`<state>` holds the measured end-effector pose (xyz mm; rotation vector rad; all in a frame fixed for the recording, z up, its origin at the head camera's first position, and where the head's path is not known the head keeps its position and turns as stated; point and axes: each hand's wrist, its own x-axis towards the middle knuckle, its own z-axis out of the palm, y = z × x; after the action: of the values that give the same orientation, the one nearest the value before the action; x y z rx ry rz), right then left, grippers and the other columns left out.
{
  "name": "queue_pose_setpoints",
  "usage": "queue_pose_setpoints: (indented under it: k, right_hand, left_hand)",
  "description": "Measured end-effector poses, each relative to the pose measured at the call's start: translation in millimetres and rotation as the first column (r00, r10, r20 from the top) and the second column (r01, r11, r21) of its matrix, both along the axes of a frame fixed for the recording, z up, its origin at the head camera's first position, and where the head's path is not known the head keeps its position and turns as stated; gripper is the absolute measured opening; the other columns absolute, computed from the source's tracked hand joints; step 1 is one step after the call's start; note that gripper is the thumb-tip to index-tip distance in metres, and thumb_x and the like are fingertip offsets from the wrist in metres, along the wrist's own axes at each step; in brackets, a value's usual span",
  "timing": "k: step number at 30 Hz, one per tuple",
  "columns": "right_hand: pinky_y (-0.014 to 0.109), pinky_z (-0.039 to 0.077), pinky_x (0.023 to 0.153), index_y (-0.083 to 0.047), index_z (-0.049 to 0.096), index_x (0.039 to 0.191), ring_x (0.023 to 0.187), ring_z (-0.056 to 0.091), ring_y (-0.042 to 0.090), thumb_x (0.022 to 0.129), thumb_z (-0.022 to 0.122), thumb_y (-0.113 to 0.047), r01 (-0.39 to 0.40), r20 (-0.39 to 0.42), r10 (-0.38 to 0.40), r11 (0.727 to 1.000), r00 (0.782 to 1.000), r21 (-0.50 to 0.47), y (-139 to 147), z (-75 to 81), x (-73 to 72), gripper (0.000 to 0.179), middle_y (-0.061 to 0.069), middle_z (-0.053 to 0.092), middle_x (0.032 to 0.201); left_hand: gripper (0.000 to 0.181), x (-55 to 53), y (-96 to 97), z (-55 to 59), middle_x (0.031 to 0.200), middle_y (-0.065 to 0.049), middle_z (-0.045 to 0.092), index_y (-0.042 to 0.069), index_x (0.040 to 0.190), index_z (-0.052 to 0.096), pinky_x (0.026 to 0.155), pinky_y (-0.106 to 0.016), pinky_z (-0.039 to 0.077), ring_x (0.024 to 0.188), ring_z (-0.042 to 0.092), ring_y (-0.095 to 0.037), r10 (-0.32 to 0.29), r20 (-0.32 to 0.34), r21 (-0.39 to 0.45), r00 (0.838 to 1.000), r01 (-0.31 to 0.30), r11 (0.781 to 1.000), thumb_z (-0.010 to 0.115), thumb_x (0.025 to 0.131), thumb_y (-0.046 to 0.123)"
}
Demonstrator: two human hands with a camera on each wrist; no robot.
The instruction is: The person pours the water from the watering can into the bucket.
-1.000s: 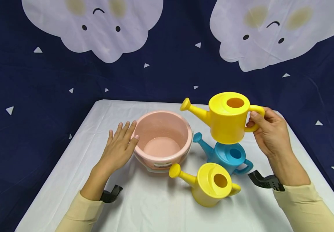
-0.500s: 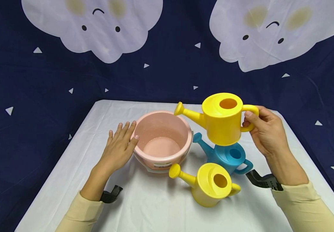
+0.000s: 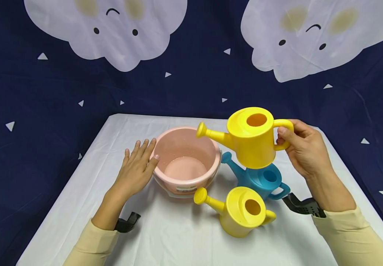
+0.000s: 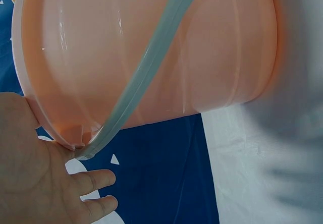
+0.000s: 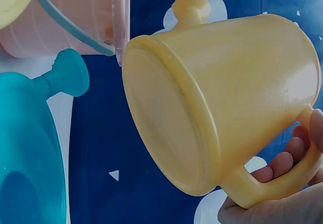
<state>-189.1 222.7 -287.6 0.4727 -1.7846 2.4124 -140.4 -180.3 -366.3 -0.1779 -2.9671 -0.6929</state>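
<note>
My right hand [image 3: 306,147] grips a bright yellow watering can [image 3: 252,144] by its handle, holding it up in the air. Its spout points left, with the sprinkler head [image 3: 202,130] over the right side of a pink bucket [image 3: 185,147]. In the right wrist view the can's underside [image 5: 169,118] faces the camera and the fingers [image 5: 282,164] curl round the handle. My left hand [image 3: 135,168] lies with straight, spread fingers against the bucket's left rim. The left wrist view shows its palm [image 4: 38,173] at the rim and the bucket's grey handle [image 4: 139,80] hanging down the side.
A blue watering can [image 3: 261,180] stands right of the bucket, partly hidden behind a second yellow watering can [image 3: 242,212] in front. Both spouts point left. A white cloth [image 3: 165,236] covers the table, and a dark blue backdrop [image 3: 191,88] with clouds hangs behind.
My right hand has carried the yellow watering can left, bringing its sprinkler head over the bucket. The spout sits slightly lower than before. The left hand and bucket have stayed put.
</note>
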Motion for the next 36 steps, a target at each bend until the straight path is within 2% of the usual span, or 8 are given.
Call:
queue_pose_setpoints:
  k: [16,24,36]
  right_hand:
    - [0.018,0.052,0.065,0.000,0.067,0.098,0.067,0.054,0.014,0.088,0.061,0.001,0.009,0.004,-0.010,0.997,1.000,0.077,-3.4,6.3,0.6,0.012,0.002,0.061,0.083]
    - [0.019,0.050,0.066,-0.002,0.067,0.100,0.071,0.050,0.016,0.087,0.065,-0.007,0.044,0.006,-0.046,0.983,0.999,0.180,-6.3,8.5,0.6,0.014,0.000,0.059,0.080]
    - [0.017,0.050,0.066,-0.002,0.067,0.104,0.073,0.048,0.016,0.086,0.066,-0.010,0.066,-0.008,-0.066,0.971,0.998,0.231,-10.2,11.3,-1.9,0.019,0.001,0.059,0.082]
  left_hand:
    - [0.060,-1.6,0.0,-0.9,0.160,-0.008,0.014,0.028,0.153,0.011,0.116,-0.060,-0.003,0.149,0.000,-0.030,-0.001,-0.010,-0.012,1.000,0.001,1.000,0.019,0.100,0.055]
    - [0.060,-0.8,0.1,-0.6,0.160,-0.008,0.014,0.029,0.153,0.010,0.116,-0.059,-0.004,0.149,0.000,-0.030,0.002,-0.004,-0.005,1.000,-0.002,1.000,0.019,0.099,0.055]
    - [0.060,-0.3,0.2,-1.2,0.160,-0.009,0.014,0.029,0.152,0.010,0.116,-0.059,-0.004,0.149,0.000,-0.030,0.009,-0.008,-0.003,1.000,-0.009,1.000,0.019,0.099,0.055]
